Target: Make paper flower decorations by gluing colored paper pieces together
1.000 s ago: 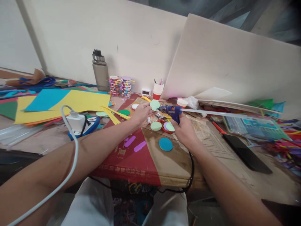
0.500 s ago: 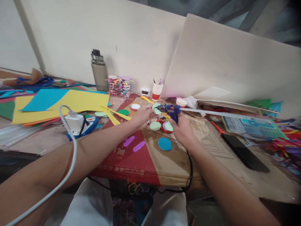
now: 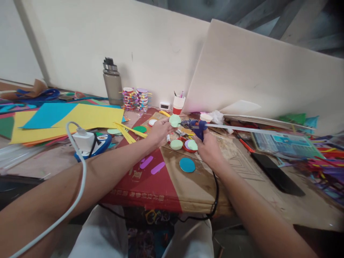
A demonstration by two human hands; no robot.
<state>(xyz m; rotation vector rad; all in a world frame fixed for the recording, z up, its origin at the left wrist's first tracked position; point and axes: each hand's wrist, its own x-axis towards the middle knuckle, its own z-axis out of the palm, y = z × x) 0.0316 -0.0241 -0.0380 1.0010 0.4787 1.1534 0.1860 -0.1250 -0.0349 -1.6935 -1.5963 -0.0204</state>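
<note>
My left hand pinches a pale green disc by its left edge, above the cardboard. In my right hand is a blue hot glue gun, with a long translucent glue stick sticking out of its back. The gun's nozzle is close to the disc's right edge; whether they touch I cannot tell. Below lie another pale green disc, scissors with red handles partly covered by small discs, and a blue disc. Two purple strips rest on the red cardboard.
Yellow and blue sheets and a power strip are on the left. Behind stand a bottle, two decorated stacks and a paper cup with pens. A phone lies right. The gun's black cord hangs over the front edge.
My left hand has drawn slightly left with the pale green disc, so the gun's nozzle now sits at the disc's right edge instead of over its face. The right hand has hardly moved.
</note>
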